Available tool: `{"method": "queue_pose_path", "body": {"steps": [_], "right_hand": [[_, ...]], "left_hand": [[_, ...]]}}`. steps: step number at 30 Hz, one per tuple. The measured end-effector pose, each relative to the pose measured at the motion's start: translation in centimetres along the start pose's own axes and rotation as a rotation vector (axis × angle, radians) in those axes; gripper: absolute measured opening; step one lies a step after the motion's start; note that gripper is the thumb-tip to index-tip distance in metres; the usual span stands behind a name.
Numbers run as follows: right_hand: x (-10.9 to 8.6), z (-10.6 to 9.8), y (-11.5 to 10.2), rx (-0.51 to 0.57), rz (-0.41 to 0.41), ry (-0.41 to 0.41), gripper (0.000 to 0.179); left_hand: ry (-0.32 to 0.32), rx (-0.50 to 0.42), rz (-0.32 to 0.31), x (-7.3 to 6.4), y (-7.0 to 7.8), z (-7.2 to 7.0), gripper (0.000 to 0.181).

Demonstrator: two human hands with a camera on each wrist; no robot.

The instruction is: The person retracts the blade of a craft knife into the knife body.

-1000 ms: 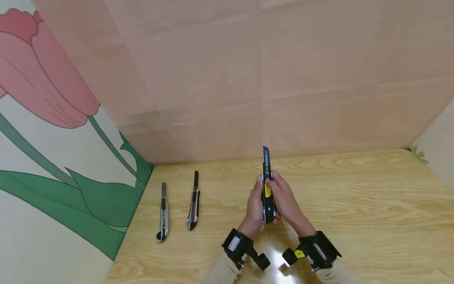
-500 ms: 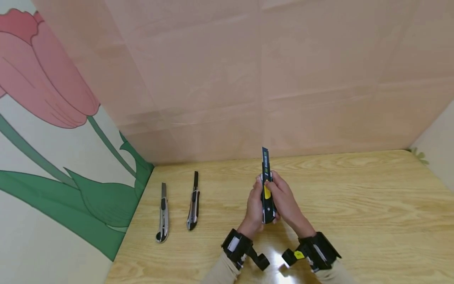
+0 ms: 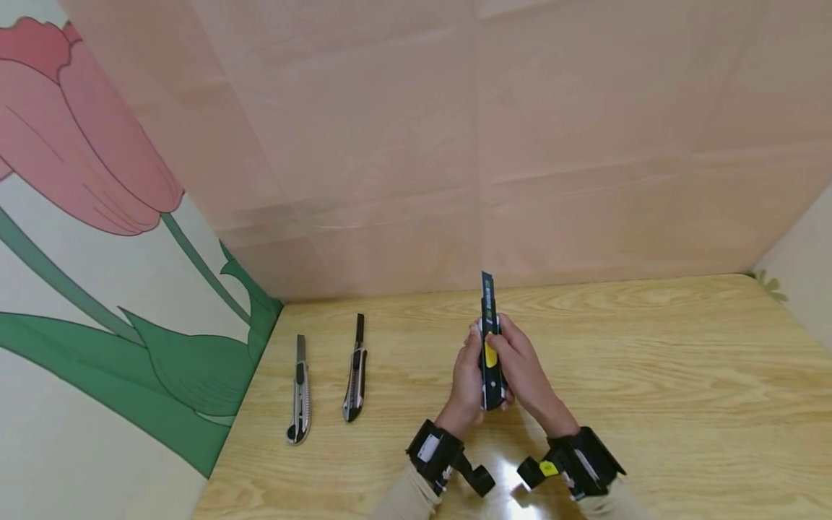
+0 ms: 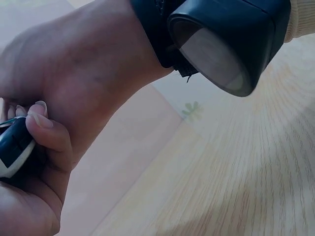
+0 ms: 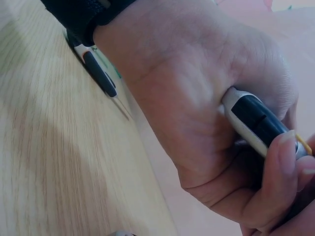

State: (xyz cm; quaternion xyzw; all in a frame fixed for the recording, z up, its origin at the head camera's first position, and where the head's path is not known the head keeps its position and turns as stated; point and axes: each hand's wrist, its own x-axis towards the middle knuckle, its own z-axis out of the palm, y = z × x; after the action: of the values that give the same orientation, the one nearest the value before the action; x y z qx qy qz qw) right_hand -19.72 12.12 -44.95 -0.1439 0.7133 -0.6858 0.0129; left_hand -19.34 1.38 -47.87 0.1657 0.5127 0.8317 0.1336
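Note:
A black utility knife (image 3: 490, 372) with a yellow slider is held upright between both hands over the table, its dark, lettered blade (image 3: 487, 285) extended and pointing away. My left hand (image 3: 466, 379) grips the handle from the left side. From the right, my right hand (image 3: 523, 365) grips it too, its thumb lying on the yellow slider. In the right wrist view the handle end (image 5: 256, 120) shows against the palm, black with a pale edge. Fingers curl around the handle (image 4: 15, 147) in the left wrist view; the handle's underside is hidden by the hands.
Two more utility knives lie on the wooden table (image 3: 650, 390) at the left: a silver one (image 3: 300, 404) and a black and silver one (image 3: 354, 379), both with blades out. A pinkish sheet (image 3: 390, 180) hangs behind the table; a tulip-painted wall (image 3: 84, 137) stands left.
The blade tip and the right thumb on the slider sit very slightly lower than before. Both hands keep their place and grip; the two knives on the table have not moved.

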Motion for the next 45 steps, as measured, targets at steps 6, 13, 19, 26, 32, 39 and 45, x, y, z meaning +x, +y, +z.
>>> {"method": "queue_pose_path", "body": {"steps": [6,13,19,26,32,39,45], "right_hand": [[-0.12,-0.04,-0.07,-0.005,-0.002,0.002,0.026],[-0.19,-0.22,-0.09,0.004,-0.003,0.002,0.026],[-0.18,-0.33,-0.12,0.023,-0.009,-0.002,0.027],[-0.37,-0.36,-0.16,0.031,-0.008,-0.010,0.026],[-0.34,-0.28,-0.10,0.058,-0.009,-0.012,0.026],[-0.24,-0.25,-0.16,0.044,-0.009,-0.024,0.026],[-0.33,-0.38,-0.25,0.038,-0.040,-0.078,0.026]], "left_hand": [[-0.002,-0.001,0.001,-0.05,0.01,0.05,0.053],[-0.029,-0.006,-0.006,-0.09,0.46,0.30,0.052],[-0.024,-0.013,-0.015,-0.04,0.56,0.49,0.053],[0.016,-0.004,-0.030,0.00,0.04,0.44,0.055],[0.029,0.006,-0.039,-0.02,-0.07,0.36,0.056],[0.051,0.017,-0.030,-0.10,0.04,0.37,0.055],[0.047,0.015,-0.030,-0.26,0.24,0.40,0.057]]}}
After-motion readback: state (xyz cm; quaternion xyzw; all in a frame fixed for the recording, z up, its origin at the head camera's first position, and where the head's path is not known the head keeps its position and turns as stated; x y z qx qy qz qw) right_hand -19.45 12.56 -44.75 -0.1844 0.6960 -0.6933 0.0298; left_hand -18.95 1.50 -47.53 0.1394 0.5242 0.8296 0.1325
